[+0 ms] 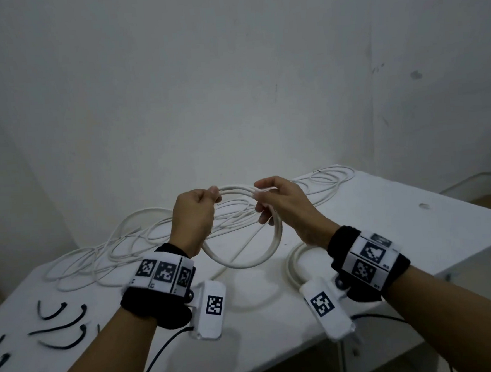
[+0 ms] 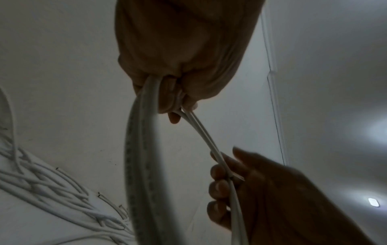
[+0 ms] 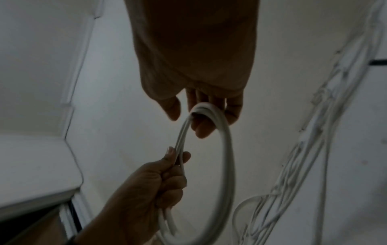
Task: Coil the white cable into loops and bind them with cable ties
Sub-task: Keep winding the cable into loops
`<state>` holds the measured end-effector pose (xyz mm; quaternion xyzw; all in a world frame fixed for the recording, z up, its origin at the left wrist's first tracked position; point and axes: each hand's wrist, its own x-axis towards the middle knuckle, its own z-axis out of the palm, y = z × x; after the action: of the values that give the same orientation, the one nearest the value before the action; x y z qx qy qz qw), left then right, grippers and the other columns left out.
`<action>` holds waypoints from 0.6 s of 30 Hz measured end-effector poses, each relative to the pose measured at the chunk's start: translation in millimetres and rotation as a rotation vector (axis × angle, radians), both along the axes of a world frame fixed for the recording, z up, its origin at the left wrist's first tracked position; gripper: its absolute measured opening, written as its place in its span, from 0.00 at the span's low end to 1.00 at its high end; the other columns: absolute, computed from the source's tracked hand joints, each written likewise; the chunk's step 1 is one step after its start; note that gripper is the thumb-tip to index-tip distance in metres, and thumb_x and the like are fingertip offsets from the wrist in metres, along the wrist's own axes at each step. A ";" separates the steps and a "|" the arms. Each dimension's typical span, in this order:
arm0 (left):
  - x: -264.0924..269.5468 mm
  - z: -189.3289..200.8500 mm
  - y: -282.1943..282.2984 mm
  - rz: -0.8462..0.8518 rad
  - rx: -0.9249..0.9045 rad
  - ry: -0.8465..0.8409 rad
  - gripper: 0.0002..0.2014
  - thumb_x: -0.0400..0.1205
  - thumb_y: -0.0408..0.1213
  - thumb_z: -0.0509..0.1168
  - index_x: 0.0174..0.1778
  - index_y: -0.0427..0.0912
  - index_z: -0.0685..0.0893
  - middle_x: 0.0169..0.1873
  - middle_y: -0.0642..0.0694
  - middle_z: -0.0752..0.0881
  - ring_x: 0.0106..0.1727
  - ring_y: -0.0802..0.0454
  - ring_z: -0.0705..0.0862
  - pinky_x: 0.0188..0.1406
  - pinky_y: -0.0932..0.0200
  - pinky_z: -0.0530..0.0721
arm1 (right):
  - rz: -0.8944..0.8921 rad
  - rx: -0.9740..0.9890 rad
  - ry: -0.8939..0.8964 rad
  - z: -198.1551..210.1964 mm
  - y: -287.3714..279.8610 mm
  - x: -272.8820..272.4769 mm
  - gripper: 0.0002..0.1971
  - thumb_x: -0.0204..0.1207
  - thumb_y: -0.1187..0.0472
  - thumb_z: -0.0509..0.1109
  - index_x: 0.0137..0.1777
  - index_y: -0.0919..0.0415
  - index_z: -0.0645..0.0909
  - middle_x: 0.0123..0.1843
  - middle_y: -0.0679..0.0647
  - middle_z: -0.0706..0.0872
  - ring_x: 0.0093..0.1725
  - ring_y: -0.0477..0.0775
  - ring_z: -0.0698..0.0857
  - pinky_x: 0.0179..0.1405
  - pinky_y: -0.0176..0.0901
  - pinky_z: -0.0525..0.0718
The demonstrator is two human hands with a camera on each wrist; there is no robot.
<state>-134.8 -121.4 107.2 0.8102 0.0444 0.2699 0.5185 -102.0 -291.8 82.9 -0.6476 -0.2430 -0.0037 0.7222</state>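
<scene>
A white table carries loose white cable sprawled from its left side to the far right corner, a coiled bundle near the middle, and black cable ties at the near left.

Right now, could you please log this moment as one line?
left hand: grips coil | right hand: grips coil | ties: on table, unused

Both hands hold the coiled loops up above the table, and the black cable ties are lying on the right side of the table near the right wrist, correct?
Not quite. The black cable ties lie on the left side of the table, near the left wrist, as the head view shows. The rest holds: the left hand and right hand both hold the coiled loops above the table.
</scene>
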 end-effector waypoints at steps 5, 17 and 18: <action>-6.4 2.0 -14.4 0.006 0.143 0.013 0.16 0.86 0.45 0.61 0.43 0.38 0.88 0.30 0.43 0.84 0.37 0.25 0.78 0.37 0.43 0.83 | -0.206 -0.596 -0.355 19.1 8.1 6.2 0.12 0.83 0.52 0.62 0.53 0.61 0.80 0.32 0.48 0.77 0.28 0.48 0.76 0.24 0.36 0.74; -3.3 -0.2 1.7 -0.159 0.311 0.214 0.18 0.87 0.44 0.60 0.40 0.33 0.85 0.27 0.45 0.83 0.26 0.53 0.79 0.28 0.66 0.78 | -0.413 -0.724 -0.612 11.5 9.6 9.1 0.13 0.85 0.55 0.57 0.52 0.63 0.79 0.38 0.58 0.84 0.38 0.59 0.79 0.36 0.45 0.69; -4.0 -1.5 2.2 -0.234 0.117 0.258 0.18 0.87 0.44 0.60 0.40 0.32 0.85 0.25 0.44 0.81 0.25 0.51 0.79 0.28 0.62 0.80 | -0.423 -0.717 -0.612 10.1 9.6 9.9 0.13 0.85 0.55 0.57 0.51 0.64 0.78 0.38 0.58 0.84 0.38 0.59 0.79 0.36 0.46 0.69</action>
<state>-138.8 -119.2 105.7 0.8664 0.0001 0.1036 0.4885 -92.1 -282.1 93.1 -0.8586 -0.2931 -0.2554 0.3342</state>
